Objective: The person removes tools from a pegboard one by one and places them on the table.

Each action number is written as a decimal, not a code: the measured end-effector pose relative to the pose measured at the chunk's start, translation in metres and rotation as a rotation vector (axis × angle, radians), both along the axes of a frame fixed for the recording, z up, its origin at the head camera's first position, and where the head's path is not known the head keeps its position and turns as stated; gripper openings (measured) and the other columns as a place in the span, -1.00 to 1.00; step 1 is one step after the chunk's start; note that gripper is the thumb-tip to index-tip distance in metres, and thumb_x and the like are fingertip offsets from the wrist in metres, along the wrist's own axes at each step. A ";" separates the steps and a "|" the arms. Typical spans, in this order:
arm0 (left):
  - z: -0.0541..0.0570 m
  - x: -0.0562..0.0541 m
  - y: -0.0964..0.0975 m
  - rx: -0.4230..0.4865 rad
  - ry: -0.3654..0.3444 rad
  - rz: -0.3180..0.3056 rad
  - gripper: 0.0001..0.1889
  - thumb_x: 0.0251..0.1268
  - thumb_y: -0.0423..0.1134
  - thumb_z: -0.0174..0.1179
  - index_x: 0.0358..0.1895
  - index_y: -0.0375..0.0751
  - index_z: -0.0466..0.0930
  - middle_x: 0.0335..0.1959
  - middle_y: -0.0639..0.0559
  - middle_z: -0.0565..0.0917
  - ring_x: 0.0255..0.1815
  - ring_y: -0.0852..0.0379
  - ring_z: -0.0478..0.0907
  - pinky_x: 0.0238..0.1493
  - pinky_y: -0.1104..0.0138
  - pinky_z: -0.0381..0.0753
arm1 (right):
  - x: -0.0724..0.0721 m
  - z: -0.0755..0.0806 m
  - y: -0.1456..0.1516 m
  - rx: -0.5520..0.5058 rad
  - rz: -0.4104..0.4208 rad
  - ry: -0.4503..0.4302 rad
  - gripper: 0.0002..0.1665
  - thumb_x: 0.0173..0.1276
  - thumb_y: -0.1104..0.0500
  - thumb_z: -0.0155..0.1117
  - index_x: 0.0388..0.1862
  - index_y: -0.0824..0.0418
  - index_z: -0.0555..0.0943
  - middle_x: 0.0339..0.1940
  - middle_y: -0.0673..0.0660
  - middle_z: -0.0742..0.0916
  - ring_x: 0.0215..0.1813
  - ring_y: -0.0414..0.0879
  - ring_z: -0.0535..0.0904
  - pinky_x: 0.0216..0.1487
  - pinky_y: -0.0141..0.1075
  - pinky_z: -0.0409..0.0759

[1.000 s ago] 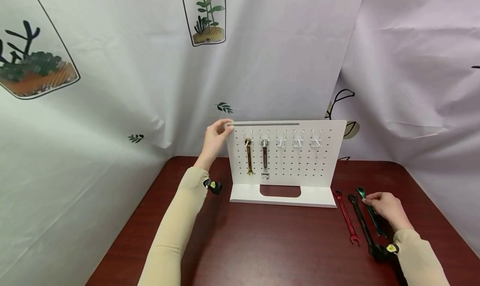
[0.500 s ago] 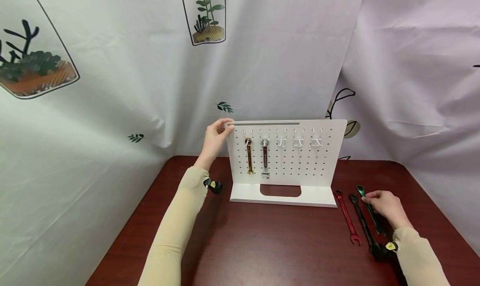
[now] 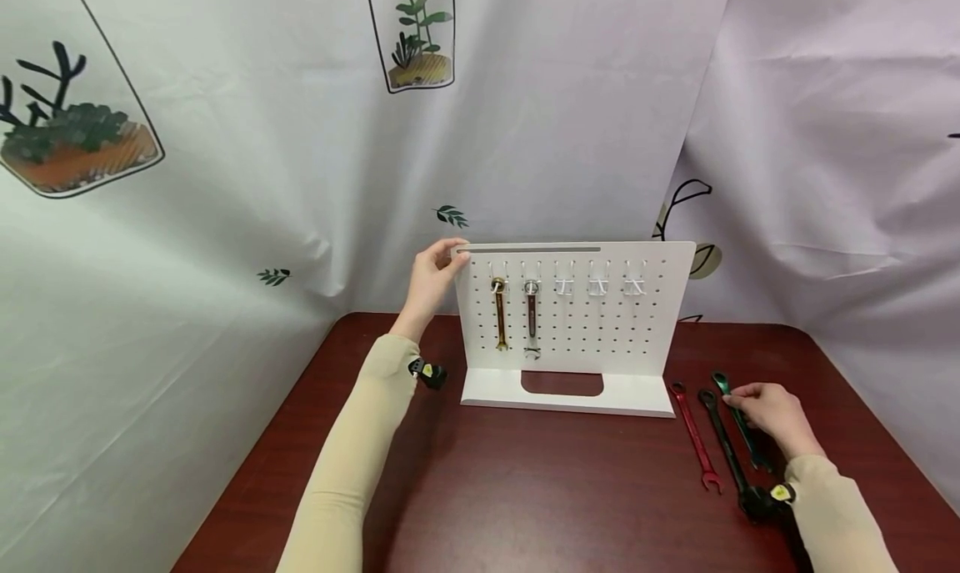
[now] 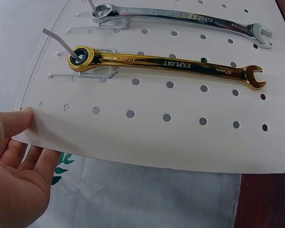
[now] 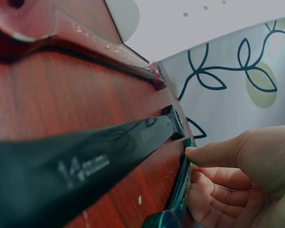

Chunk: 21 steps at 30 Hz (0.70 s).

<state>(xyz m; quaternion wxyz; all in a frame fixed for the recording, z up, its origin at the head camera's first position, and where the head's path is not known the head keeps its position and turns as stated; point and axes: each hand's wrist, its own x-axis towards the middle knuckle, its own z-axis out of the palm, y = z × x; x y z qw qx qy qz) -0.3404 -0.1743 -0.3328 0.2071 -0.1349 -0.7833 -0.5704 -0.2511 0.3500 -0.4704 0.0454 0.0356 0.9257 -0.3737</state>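
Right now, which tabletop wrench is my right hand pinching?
The long green metal wrench, rightmost of three; the red metal wrench and black metal wrench lie left.

Gold wrench [image 4: 171, 63] at left reads "EXPLOIT" and "10mm".
Black wrench [image 5: 114, 142] at right bears "14"; smaller lettering beside it is blurred.

Soft, even light falls across a white, plant-printed fabric backdrop [image 3: 570, 123], with a pale sheen on the dark red wooden worktop [image 3: 525, 490] and shadow beside a beige left sleeve [image 3: 337, 473]. In the left wrist view, highlights glint along a gold metal wrench [image 4: 166, 64] and the white perforated board [image 4: 147, 142] bows at its edge; in the duskier right wrist view, a black metal wrench [image 5: 85, 161] blurs up close.
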 end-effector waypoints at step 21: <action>0.001 -0.003 0.000 0.009 -0.011 -0.010 -0.67 0.43 -0.13 0.28 0.14 -0.20 0.66 -0.06 -0.10 0.69 -0.20 -0.02 0.56 -0.22 0.24 0.43 | -0.004 0.010 -0.015 0.115 0.062 0.134 -0.47 0.51 0.10 0.18 0.17 0.57 0.52 -0.15 0.37 0.70 -0.25 0.10 0.54 -0.28 -0.12 0.49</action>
